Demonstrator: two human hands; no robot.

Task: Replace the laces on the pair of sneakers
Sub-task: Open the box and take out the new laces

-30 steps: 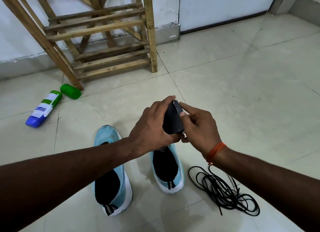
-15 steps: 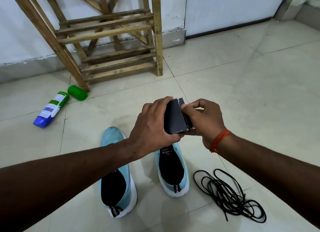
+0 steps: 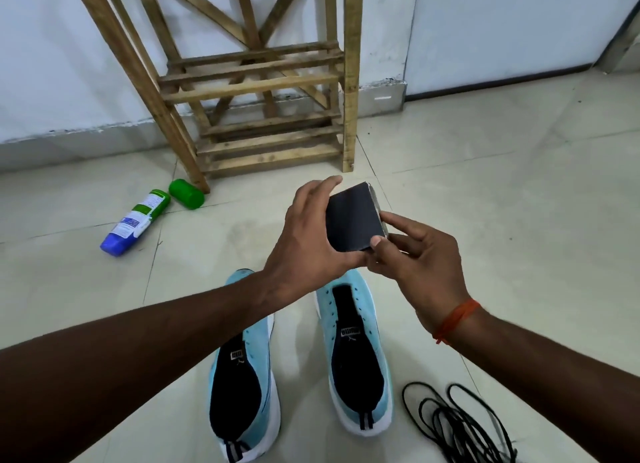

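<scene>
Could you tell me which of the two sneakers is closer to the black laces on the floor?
The sneaker on the person's right: the laces lie beside its heel, while the other sneaker stands farther off, to its left.

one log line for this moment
left hand: holds black box | right hand: pinches box edge | sneakers: unlaced, on floor | black laces: beside them

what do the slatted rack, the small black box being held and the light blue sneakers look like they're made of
Slatted rack: bare wood, it seems; visible grain, rough unpainted slats.
Small black box: probably matte cardboard; dull flat face, pale raw edge along one side.
Light blue sneakers: uppers look like soft knit fabric, matte with punched eyelets; soles a white foam or rubber.
</scene>
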